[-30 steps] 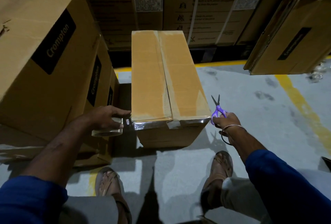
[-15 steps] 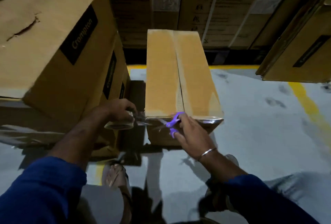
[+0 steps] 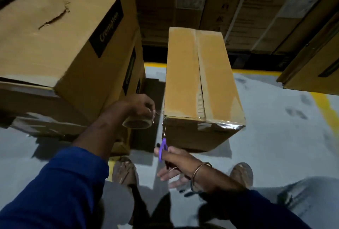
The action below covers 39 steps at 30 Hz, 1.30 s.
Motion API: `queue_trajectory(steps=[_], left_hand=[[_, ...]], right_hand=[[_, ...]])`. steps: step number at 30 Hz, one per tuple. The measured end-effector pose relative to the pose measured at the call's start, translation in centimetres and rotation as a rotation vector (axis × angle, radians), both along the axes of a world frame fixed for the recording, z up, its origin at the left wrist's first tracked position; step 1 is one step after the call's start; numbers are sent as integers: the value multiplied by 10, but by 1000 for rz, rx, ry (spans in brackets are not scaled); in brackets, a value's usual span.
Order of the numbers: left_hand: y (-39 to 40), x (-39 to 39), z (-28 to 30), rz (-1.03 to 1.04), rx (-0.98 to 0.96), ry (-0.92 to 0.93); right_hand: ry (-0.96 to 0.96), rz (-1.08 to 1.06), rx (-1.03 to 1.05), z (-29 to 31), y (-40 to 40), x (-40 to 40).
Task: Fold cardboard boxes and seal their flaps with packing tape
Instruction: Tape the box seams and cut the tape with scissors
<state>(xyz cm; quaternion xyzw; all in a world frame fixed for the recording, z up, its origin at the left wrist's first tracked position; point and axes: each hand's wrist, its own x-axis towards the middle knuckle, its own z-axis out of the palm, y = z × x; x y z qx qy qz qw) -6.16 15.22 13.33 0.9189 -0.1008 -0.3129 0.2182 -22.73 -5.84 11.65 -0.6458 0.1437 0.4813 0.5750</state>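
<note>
A long cardboard box (image 3: pixel 185 74) stands on the grey floor ahead of me, its top flaps closed and clear tape shining along its near edge. My left hand (image 3: pixel 139 106) grips a roll of clear packing tape (image 3: pixel 137 123) just left of the box's near left corner. My right hand (image 3: pixel 176 162) holds purple-handled scissors (image 3: pixel 162 147) below that corner, blades pointing up at the box edge, the other fingers spread loosely. A short tape end hangs at the corner.
A large Crompton carton (image 3: pixel 60 32) sits tilted on a stack at the left. More cartons (image 3: pixel 238 5) line the back wall, and another (image 3: pixel 315 63) juts in at the right. Yellow floor lines (image 3: pixel 322 107) run behind and to the right. My feet (image 3: pixel 242 172) are below.
My right hand brought the scissors from the box's right corner across to its left corner and down. The tape strand between roll and box is now parted; the view tilted.
</note>
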Motion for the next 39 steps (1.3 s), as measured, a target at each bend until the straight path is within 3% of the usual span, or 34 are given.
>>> queue_trajectory(steps=[16,23,31,39], left_hand=[[-8,3,-1,12,63,-1],[-10,5,-2,17,85,-8],[-14,5,-2,29,101,-18],[-15,4,-4,9,121,-50]], right_hand=[[96,-186,101,-25,26,48],[66,-185,105,-30,26,50],[-97,-224,72,-34,26,44],[-39,-279,134,-30,27,47]])
